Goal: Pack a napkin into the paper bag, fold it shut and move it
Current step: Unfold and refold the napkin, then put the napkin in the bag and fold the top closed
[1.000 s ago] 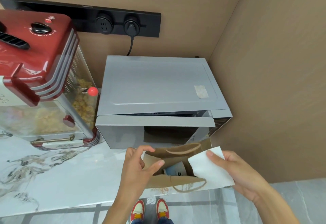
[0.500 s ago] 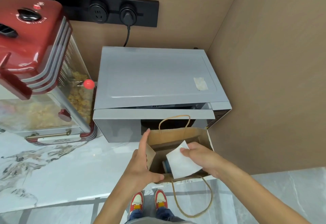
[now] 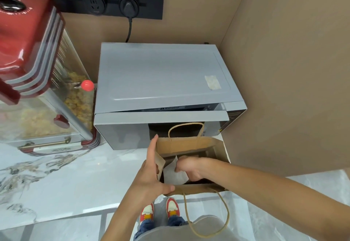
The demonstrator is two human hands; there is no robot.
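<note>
An open brown paper bag (image 3: 186, 145) stands on the marble counter's front edge, just before the microwave. One rope handle stands up at the back, the other hangs over the counter edge. My right hand (image 3: 189, 167) reaches down inside the bag and grips a white napkin (image 3: 173, 175), whose lower part shows in the bag. My left hand (image 3: 149, 176) holds the bag's left wall, fingers straight along the outside and thumb on the near rim.
A grey microwave (image 3: 161, 81) sits directly behind the bag, its door slightly ajar. A red popcorn machine (image 3: 36, 74) stands at the left. A brown wall (image 3: 284, 89) closes off the right side. White marble counter (image 3: 66, 180) lies to the left of the bag.
My right hand has gone from beside the bag to down inside it, carrying the napkin in. My left hand has stayed on the bag's left wall. The near handle has dropped over the edge.
</note>
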